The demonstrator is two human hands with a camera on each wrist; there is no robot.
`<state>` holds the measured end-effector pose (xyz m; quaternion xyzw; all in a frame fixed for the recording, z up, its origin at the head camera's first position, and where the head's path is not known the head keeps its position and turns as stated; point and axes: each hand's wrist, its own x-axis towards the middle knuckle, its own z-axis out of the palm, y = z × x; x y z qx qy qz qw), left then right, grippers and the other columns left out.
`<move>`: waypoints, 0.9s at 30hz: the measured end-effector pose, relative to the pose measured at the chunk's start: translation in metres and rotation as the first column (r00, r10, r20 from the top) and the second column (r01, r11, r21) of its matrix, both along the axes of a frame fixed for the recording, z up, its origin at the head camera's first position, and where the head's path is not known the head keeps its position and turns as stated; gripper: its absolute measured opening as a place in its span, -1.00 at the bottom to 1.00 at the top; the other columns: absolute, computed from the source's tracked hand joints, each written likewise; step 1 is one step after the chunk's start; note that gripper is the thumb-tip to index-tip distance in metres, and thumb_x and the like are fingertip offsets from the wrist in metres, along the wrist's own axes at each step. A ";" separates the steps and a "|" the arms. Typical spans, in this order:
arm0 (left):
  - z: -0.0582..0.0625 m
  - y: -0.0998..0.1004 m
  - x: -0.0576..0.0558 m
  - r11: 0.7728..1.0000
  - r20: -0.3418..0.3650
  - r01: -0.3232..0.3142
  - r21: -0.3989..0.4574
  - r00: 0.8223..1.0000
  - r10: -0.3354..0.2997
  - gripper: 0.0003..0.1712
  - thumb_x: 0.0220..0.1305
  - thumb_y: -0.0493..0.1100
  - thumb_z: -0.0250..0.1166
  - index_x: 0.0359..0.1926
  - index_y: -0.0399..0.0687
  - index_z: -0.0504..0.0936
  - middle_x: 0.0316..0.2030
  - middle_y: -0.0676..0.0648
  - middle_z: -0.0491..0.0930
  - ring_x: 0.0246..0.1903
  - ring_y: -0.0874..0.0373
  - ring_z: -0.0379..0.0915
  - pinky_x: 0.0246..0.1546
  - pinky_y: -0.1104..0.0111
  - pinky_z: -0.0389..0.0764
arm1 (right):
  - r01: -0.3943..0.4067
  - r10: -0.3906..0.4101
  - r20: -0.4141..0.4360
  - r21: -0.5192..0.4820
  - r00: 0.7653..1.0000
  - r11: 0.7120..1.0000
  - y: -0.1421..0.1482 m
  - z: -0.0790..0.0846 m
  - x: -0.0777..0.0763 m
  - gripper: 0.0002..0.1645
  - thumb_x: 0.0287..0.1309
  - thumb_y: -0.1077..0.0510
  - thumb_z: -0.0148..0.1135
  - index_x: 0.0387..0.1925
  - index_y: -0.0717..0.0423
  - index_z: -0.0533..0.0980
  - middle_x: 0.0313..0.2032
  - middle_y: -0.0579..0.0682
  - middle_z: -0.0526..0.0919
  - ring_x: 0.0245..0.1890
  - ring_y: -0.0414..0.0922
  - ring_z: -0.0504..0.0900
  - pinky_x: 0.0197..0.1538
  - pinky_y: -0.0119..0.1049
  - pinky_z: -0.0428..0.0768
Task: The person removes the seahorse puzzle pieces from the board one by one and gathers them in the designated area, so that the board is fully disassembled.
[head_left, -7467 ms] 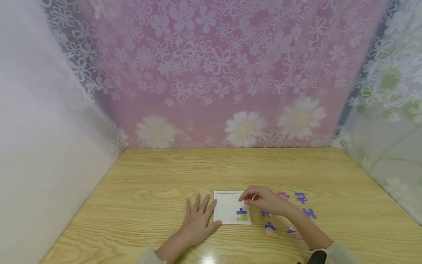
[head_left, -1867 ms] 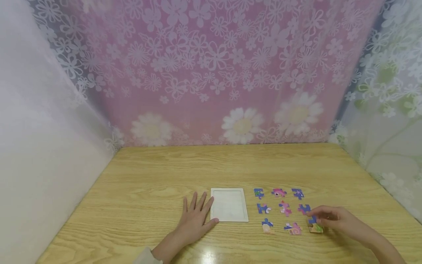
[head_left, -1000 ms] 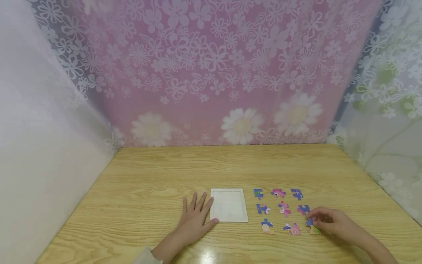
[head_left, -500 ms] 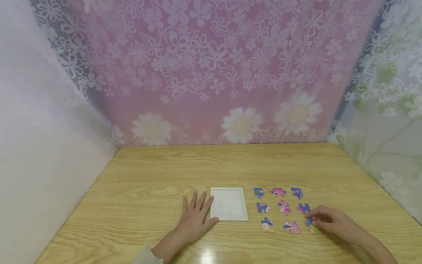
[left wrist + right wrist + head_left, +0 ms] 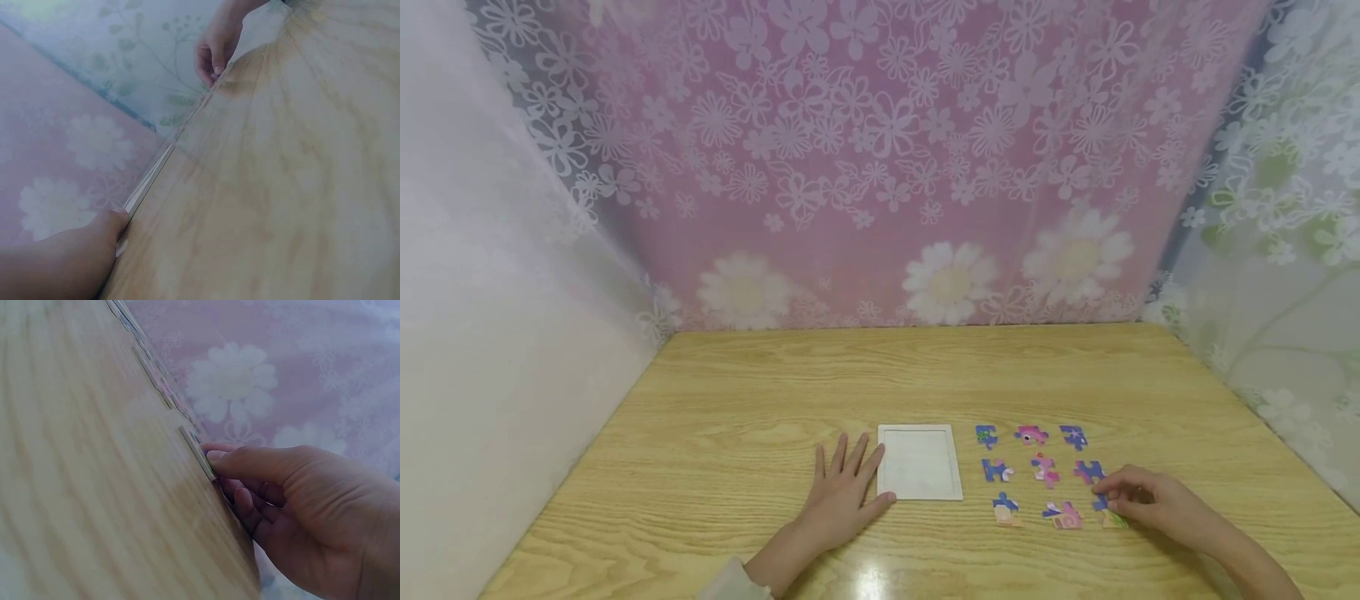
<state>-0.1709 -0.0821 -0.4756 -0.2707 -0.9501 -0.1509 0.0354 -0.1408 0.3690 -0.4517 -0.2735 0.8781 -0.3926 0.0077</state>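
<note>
My left hand (image 5: pixel 842 500) lies flat on the table with fingers spread, its index finger and thumb touching the left side of a white puzzle tray (image 5: pixel 956 467). The tray's recess holds no pieces. On the right, my right hand (image 5: pixel 1165 504) pinches a blue, sand and green jigsaw piece (image 5: pixel 1112 520) between thumb and fingers; part of the piece is hidden under them. It lies at the lower right corner of loose rows of pieces. In the right wrist view, the thumb (image 5: pixel 244 464) presses at the edge of this jigsaw piece (image 5: pixel 199 453), low against the tabletop.
Several other jigsaw pieces, among them a pink one with an eye (image 5: pixel 1032 435), a starfish one (image 5: pixel 1074 437) and a pink spiral one (image 5: pixel 1064 516), lie between tray and right hand. The wood-grain table (image 5: pixel 760 383) meets a pink flowered curtain (image 5: pixel 850 208) behind.
Earlier, the blue and green piece lay inside the tray under my right hand. It has moved right to the loose rows, then slightly left there. My left hand has stayed beside the tray.
</note>
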 end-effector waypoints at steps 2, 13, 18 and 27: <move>0.000 0.000 0.000 1.000 -0.001 0.001 0.002 1.000 -0.001 -0.17 0.30 0.38 -0.26 0.40 -0.01 0.07 0.37 -0.22 -0.09 0.32 -0.28 -0.37 0.12 -0.25 -0.39 | -0.011 0.011 -0.010 -0.009 1.000 1.000 0.000 -0.001 -0.001 -0.77 0.14 0.36 0.15 -0.15 0.12 0.54 -0.37 -0.15 0.54 -0.38 -0.27 0.48 -0.39 -0.41 0.47; 0.002 0.000 0.001 1.000 -0.020 0.006 0.025 1.000 -0.006 -0.20 0.31 0.34 -0.20 0.38 -0.05 0.12 0.36 -0.25 -0.04 0.30 -0.31 -0.31 0.11 -0.27 -0.33 | -0.039 0.039 0.001 -0.029 0.999 0.999 0.002 -0.003 -0.003 -0.77 0.14 0.41 0.13 -0.16 0.18 0.54 -0.38 -0.09 0.54 -0.37 -0.26 0.48 -0.38 -0.41 0.48; 0.000 0.000 0.001 0.999 -0.033 0.010 0.044 0.999 -0.008 -0.21 0.31 0.33 -0.18 0.38 -0.05 0.12 0.35 -0.26 -0.03 0.30 -0.32 -0.29 0.11 -0.27 -0.31 | -0.031 0.032 0.024 -0.041 0.999 0.999 0.001 -0.001 -0.003 -0.78 0.16 0.38 0.12 -0.15 0.16 0.54 -0.37 -0.10 0.54 -0.37 -0.26 0.48 -0.37 -0.40 0.49; 0.000 0.000 0.000 0.999 -0.024 0.002 0.032 1.000 -0.001 -0.20 0.31 0.34 -0.21 0.39 -0.04 0.11 0.36 -0.25 -0.04 0.31 -0.30 -0.31 0.12 -0.26 -0.33 | -0.034 0.035 0.032 -0.048 0.999 0.998 0.002 -0.002 -0.002 -0.79 0.18 0.36 0.11 -0.15 0.16 0.54 -0.35 -0.10 0.55 -0.35 -0.25 0.49 -0.36 -0.39 0.49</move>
